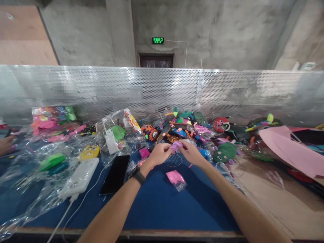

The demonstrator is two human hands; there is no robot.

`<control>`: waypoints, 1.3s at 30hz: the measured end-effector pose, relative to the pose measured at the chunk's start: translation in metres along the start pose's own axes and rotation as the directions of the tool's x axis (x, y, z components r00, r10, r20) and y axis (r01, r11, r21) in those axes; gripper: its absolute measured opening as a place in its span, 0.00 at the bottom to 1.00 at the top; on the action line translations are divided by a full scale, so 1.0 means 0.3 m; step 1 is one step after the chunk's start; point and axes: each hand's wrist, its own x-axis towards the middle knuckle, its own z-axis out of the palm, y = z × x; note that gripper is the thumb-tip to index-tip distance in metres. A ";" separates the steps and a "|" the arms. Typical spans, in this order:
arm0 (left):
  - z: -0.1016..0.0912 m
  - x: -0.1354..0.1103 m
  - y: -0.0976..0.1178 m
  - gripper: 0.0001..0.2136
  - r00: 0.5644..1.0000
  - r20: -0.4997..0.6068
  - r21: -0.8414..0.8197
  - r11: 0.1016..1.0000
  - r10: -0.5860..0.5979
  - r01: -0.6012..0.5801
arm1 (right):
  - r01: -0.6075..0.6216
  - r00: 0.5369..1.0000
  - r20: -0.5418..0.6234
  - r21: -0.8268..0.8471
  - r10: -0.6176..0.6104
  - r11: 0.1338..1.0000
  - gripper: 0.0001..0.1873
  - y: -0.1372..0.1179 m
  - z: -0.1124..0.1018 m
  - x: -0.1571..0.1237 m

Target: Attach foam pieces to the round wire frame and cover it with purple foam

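Both my hands meet over the middle of the blue table [157, 209], pinching a small, crumpled light purple piece [176, 145] between them; its exact kind is hard to make out, perhaps soft clay or foam. My left hand [160, 153], with a dark watch on the wrist, grips its left side. On the right side, my right hand [191, 152] has thumb and fingers closed. Beneath them lies a round wire-like ring [173, 160]. Nearer to me rests a pink packet [175, 177] in clear plastic. A magenta packet [144, 152] sits left of my left hand.
A black phone [115, 174] and a white power bank [80, 176] with a cable lie at left among plastic bags. Colourful craft figures [182, 126] pile up along a perforated metal screen [162, 91]. Pink sheets [288, 148] are at right. Another person's hand [7, 145] shows far left.
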 end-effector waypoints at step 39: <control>0.011 -0.009 0.000 0.20 0.992 0.095 -0.281 0.953 -0.088 0.111 | 0.073 0.994 0.076 0.007 -0.074 0.997 0.17 -0.080 -0.005 -0.024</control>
